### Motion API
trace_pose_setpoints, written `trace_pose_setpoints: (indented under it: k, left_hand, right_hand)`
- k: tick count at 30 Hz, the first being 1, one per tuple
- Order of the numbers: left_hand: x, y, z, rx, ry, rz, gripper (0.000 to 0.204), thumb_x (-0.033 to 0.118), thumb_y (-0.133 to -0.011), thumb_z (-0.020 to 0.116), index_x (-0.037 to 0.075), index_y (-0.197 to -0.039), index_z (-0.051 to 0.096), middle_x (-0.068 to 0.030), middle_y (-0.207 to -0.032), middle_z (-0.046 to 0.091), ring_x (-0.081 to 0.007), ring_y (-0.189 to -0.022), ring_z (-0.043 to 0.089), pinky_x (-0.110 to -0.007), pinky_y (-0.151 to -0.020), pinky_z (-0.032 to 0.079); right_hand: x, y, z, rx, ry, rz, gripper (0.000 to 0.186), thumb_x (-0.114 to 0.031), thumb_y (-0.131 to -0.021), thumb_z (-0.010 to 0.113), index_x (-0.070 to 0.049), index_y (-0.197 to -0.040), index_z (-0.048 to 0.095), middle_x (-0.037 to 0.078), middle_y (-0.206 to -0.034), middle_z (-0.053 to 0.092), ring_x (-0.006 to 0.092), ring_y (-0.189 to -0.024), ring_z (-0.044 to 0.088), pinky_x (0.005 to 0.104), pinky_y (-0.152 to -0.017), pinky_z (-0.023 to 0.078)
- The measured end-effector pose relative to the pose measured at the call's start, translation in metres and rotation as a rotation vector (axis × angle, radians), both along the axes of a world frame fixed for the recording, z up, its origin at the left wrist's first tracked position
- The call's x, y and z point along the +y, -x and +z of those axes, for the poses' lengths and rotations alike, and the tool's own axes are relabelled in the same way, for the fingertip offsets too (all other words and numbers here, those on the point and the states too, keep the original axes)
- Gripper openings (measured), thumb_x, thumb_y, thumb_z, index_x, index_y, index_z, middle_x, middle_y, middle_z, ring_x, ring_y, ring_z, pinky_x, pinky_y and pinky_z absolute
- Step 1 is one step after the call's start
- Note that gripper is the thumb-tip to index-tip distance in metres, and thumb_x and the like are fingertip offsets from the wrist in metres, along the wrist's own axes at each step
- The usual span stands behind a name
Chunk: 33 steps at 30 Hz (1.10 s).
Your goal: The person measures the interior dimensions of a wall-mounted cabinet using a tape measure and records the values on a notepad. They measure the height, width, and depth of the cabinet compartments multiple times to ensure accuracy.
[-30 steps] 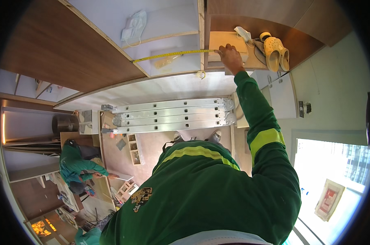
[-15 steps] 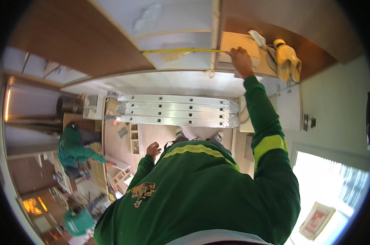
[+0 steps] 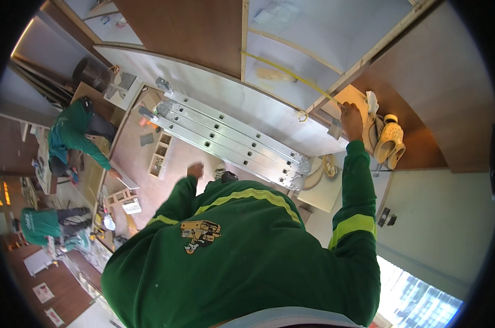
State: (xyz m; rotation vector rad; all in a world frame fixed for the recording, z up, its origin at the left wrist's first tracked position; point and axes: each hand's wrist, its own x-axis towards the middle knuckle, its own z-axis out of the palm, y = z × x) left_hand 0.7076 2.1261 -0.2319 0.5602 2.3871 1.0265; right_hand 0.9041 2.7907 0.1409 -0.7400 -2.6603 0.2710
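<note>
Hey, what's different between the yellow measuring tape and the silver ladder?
The tape is thin and yellow; the ladder is broad and silver. The tape is stretched out, the ladder folded. The right hand holds the tape; neither hand touches the ladder. Both look long.

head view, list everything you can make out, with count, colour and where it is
Measuring tape: 1, yellow, across the pale shelving to the right hand
Face mask: 1, whitish, in the shelving
Brown panel: 1, brown, upper centre
Clogs: 2, yellow, in the brown niche at right
White crumpled item: 1, white, beside the clogs
Folded ladder: 1, silver, centre
Divided box: 1, pale, on the floor
Cylinder: 1, dark brown, upper left
Co-workers: 2, green tops, left
Small clutter: too small to count, mixed, left
Window: 1, bright, lower right
Own top: 1, green with yellow bands, lower centre
Right hand: 1, bare, at the tape
Left hand: 1, bare, blurred, centre
</note>
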Motion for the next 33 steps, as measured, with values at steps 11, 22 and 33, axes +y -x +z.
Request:
trace_pose_setpoints:
  k: [11,22,33]
  left_hand:
    - [0.323,0.173,0.292,0.139,-0.709,0.252,0.059,0.028,-0.093,0.081,-0.004,-0.139,0.063,-0.0214,-0.129,0.072,-0.0263,-0.112,0.073,-0.035,-0.097,0.056]
    - [0.369,0.211,0.322,0.177,-0.731,0.182,0.037,0.022,-0.094,0.078,-0.002,-0.122,0.076,-0.0201,-0.114,0.078,-0.024,-0.103,0.075,-0.033,-0.093,0.056]
    - [0.371,0.228,0.314,0.273,-0.67,0.212,0.032,0.02,-0.095,0.079,-0.001,-0.119,0.077,-0.0164,-0.103,0.08,-0.0185,-0.09,0.073,-0.032,-0.084,0.057]
  right_hand:
    - [-0.006,-0.022,0.01,-0.077,0.015,-0.019,0.024,-0.026,-0.103,0.061,-0.004,-0.107,0.07,0.028,-0.098,0.067,0.0476,-0.093,0.065,0.0537,-0.082,0.052]
    - [-0.019,-0.018,0.016,-0.109,0.043,-0.065,0.025,-0.026,-0.102,0.06,-0.004,-0.109,0.071,0.027,-0.102,0.067,0.0472,-0.097,0.066,0.054,-0.086,0.053]
    - [-0.014,-0.01,0.018,-0.103,0.025,-0.063,0.025,-0.027,-0.103,0.059,-0.007,-0.108,0.072,0.027,-0.101,0.067,0.0472,-0.096,0.067,0.0539,-0.085,0.054]
